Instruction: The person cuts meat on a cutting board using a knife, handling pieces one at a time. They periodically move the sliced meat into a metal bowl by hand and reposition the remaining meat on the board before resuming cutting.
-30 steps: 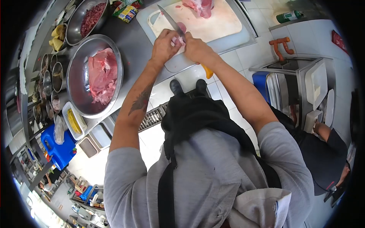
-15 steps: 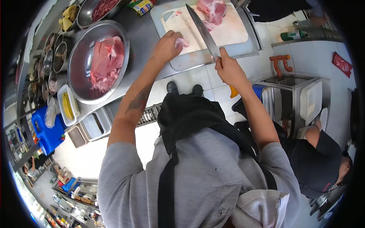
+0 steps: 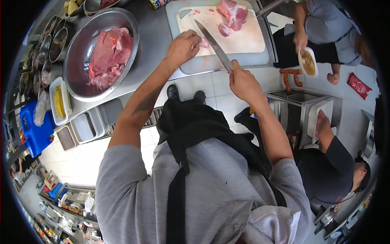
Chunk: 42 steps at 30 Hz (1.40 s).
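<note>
My right hand (image 3: 243, 83) is wrapped round the handle of a long knife (image 3: 214, 45), its blade slanting up and left over the white cutting board (image 3: 252, 40). At the board's left edge my left hand (image 3: 183, 48) has its fingers curled against a small piece of meat (image 3: 204, 42), close to the blade. A larger chunk of meat (image 3: 232, 15) lies at the top of the board, with a smaller lump attached or touching below it. Small scraps lie at the board's upper left.
A steel bowl (image 3: 73, 61) of meat (image 3: 109, 53) stands left on the steel counter (image 3: 154, 36). Beside it is a white basket (image 3: 55, 95). At upper right a person holds a white dish (image 3: 308, 61); another person in black (image 3: 329, 171) is at lower right.
The knife has moved down and left, nearer my left hand. Another person with a dish has come into view at upper right. The view has shifted slightly.
</note>
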Motion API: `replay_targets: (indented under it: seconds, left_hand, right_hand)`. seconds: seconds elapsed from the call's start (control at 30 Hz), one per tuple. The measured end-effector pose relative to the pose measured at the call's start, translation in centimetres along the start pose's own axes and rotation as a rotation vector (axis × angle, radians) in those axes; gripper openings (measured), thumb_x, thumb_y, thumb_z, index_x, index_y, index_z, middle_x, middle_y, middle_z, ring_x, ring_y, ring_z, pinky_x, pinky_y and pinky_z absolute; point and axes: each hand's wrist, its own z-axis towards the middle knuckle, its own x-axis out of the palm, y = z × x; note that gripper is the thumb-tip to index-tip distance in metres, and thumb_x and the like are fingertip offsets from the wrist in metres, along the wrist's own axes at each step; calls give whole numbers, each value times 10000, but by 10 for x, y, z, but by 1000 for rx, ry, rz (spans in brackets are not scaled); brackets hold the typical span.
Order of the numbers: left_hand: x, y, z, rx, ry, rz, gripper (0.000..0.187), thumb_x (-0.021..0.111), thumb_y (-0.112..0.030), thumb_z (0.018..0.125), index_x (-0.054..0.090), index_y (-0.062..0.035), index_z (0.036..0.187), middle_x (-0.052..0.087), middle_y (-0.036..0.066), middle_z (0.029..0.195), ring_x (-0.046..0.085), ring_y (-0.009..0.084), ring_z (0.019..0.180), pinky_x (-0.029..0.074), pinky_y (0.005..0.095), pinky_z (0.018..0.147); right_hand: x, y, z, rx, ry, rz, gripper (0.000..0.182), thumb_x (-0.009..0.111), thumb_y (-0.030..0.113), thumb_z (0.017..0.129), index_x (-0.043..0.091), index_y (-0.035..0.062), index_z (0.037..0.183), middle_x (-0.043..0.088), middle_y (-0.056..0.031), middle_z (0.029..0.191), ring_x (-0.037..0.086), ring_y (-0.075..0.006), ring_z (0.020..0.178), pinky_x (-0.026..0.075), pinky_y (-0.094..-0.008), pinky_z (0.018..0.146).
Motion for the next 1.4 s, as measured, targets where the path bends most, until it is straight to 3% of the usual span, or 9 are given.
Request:
replay_targets:
  seconds: [0.37,0.6,0.67,0.7,0.77,0.93,1.03,1.17,1.4]
  left_hand:
    - [9,-1,-2,17,-127,-52,207,728,-117,850,748,-96,1056,709,87,1097,686,320,1026,574,426,924]
    - [11,6,-1,57,-132,-128,156,751,-110,829,739,-71,979,712,102,1108,694,341,1016,573,438,920]
    - [12,0,-3,89,-156,-107,151,762,-107,829,734,-69,973,708,104,1077,690,326,982,574,422,903]
    - [7,2,0,109,-191,-74,149,773,-104,830,729,-68,967,705,106,1047,687,312,948,574,405,886]
    - [-11,0,8,0,-125,-169,174,797,-111,829,723,-72,981,694,95,1002,674,267,880,571,374,832]
    - [-16,14,21,-257,-80,-259,299,865,-131,786,693,-62,1020,703,91,929,696,219,788,584,352,717]
    - [-14,24,48,-503,-272,-705,325,845,-134,804,685,4,1051,682,39,856,647,130,753,556,304,686]
    - [-12,15,74,-423,-179,-603,335,837,-162,783,720,-9,1056,709,68,887,676,195,756,570,332,714]
    - [-11,8,89,171,258,-12,337,777,-208,786,785,-66,1091,707,229,1097,617,378,1228,556,467,1016]
  right_hand:
    - [-32,6,-21,46,177,-126,308,525,147,1035,485,-27,1286,699,-366,919,675,-571,908,506,-678,815]
    - [63,2,105,-116,-112,13,358,526,195,1056,425,5,1342,694,-380,932,695,-559,833,534,-648,749]
    - [33,4,101,19,120,253,311,563,249,1069,457,42,1275,701,-235,801,688,-379,602,543,-512,543]
    - [26,2,94,22,97,273,311,563,249,1069,457,42,1275,701,-235,801,688,-379,602,543,-512,543]
    - [12,-7,81,182,214,812,228,585,286,1082,497,106,1190,576,-43,690,510,-139,434,424,-307,396]
    - [7,-38,62,185,438,1517,125,588,284,1082,506,190,1092,458,39,661,334,-32,403,295,-237,372]
    - [7,-45,57,1,482,1788,133,578,299,1095,522,178,1081,440,57,666,318,-16,402,300,-210,371]
    - [3,-49,45,72,337,1705,137,570,298,1097,530,167,1106,449,55,672,338,-21,415,314,-219,380]
    - [8,-64,7,238,171,1534,165,567,280,1088,493,149,1155,477,34,687,360,-32,429,344,-230,394]
